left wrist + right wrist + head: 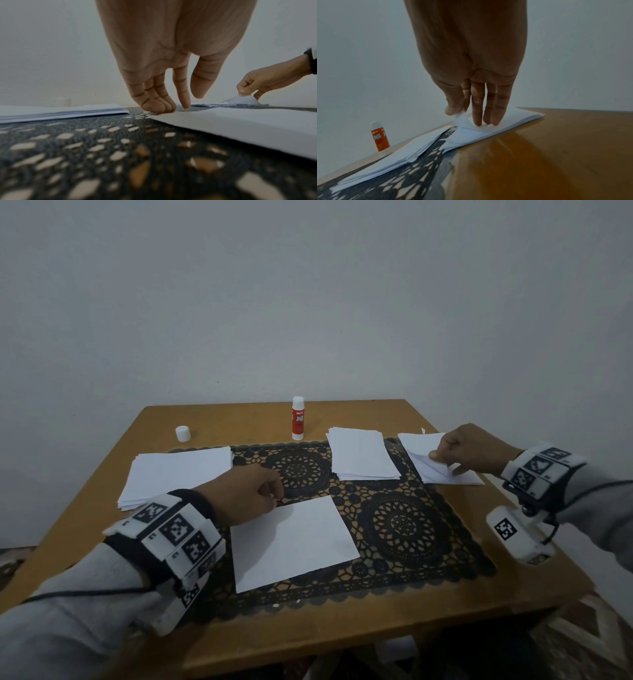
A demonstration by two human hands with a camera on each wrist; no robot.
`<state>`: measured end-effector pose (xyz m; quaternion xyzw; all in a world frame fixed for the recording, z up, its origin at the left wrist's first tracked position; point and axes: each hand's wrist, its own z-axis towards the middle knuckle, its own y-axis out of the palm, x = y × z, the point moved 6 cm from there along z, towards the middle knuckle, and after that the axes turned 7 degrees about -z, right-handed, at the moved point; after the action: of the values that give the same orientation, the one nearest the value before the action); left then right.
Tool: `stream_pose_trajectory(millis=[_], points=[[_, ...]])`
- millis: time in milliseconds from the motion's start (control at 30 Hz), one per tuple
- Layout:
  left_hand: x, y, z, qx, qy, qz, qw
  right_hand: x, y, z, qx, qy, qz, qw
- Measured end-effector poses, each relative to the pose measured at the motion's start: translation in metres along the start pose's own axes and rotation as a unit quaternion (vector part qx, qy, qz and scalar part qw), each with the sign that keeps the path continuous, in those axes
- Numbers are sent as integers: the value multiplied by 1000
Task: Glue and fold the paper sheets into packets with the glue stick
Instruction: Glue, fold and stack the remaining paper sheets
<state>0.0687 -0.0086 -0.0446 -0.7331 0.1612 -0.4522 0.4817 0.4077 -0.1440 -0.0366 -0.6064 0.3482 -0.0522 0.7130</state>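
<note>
One white sheet [294, 542] lies flat on the black lace mat [404, 529] in front of me. My left hand [274, 496] rests its fingertips [164, 108] at that sheet's far left corner, with the thumb held apart. My right hand [442, 460] is at the far right pile of folded papers [445, 474]. Its thumb and forefinger pinch a lifted corner of the top paper [462, 121], while the other fingers [488, 120] press on the pile. The red and white glue stick [298, 419] stands upright at the table's far edge, with its white cap [182, 433] standing apart to the left.
A stack of plain sheets [174, 474] lies at the left, partly on the mat. A smaller stack [363, 453] lies between the glue stick and the right pile. The wooden table [342, 628] stands against a plain wall, and its near edge is close below the mat.
</note>
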Motion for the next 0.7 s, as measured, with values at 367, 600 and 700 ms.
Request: stream_pose_trajectory(millis=[367, 600, 700], points=[[0, 0, 0, 0, 1, 2, 1000, -8, -10, -3, 61, -13, -75, 995], [-1, -1, 0, 2, -2, -2, 1000, -15, -9, -6, 53, 2, -82, 995], [-1, -1, -1, 2, -1, 1, 1000, -6, 6, -8, -2, 72, 12, 997]])
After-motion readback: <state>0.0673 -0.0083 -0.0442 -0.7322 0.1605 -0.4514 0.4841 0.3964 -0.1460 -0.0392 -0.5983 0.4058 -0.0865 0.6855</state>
